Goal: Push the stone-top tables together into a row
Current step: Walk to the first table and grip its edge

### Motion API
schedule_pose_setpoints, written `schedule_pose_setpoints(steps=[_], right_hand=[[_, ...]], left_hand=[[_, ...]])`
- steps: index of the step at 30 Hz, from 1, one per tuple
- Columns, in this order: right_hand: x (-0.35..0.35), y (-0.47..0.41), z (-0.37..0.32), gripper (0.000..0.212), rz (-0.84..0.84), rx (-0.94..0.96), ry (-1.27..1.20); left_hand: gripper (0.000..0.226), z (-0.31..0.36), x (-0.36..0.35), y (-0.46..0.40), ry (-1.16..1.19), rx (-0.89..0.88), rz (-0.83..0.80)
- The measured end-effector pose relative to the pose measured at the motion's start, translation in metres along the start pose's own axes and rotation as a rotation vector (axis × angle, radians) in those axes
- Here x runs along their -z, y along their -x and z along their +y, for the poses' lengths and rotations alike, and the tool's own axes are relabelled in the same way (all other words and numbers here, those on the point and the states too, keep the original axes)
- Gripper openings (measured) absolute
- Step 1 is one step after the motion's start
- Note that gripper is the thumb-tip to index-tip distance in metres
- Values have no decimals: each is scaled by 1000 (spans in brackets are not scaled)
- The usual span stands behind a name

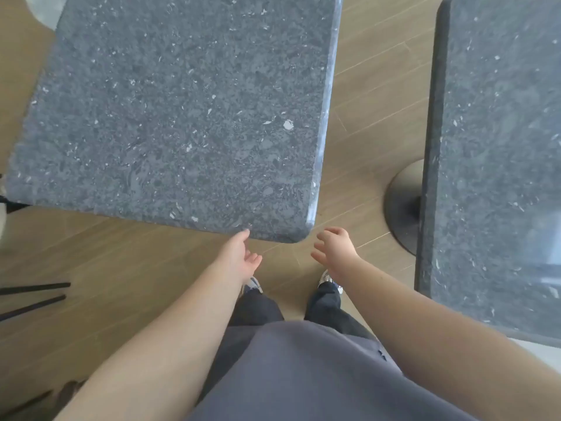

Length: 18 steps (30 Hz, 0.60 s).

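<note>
While both hands hang loose and empty, the left hand (239, 256) at the left table (179, 117)'s near edge and the right hand (334, 247) just off its corner, floor separates it from the right table (498, 165). Stone looks heavy, rigid; grip edges.

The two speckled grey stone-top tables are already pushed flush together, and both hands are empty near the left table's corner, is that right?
Not quite. The head view shows a strip of wooden floor between the left stone-top table and the right stone-top table. The left hand and right hand are indeed empty near that corner.
</note>
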State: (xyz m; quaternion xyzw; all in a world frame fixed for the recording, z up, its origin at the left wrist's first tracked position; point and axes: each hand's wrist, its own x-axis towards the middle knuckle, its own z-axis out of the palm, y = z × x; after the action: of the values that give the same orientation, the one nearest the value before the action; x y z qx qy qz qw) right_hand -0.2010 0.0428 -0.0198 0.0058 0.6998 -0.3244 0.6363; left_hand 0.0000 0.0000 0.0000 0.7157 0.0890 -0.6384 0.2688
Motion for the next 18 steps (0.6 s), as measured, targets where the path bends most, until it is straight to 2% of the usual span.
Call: schedule_pose_setpoints(steps=[3,6,8,10,13,18], right_hand=[[-15,-12,2,66,-70,-110,-109],[-33,-22,8,64,-184,-196,-234],[-43,-30,10,58,-217,-224,-401],[-52,-37,14,61,-170,-239,-509],[-63,-39,17,64,-128,-260,-506],[-63,-40,14,58,-126,-222,-516]], left_hand=[[84,0,-11,-10,52,9,-44],[65,1,-20,-25,150,10,-129],[55,2,-22,-36,258,0,-172],[51,-1,-23,-45,294,-18,-186],[43,-8,-24,-51,332,-70,-204],[46,-14,-28,-56,327,-76,-243]])
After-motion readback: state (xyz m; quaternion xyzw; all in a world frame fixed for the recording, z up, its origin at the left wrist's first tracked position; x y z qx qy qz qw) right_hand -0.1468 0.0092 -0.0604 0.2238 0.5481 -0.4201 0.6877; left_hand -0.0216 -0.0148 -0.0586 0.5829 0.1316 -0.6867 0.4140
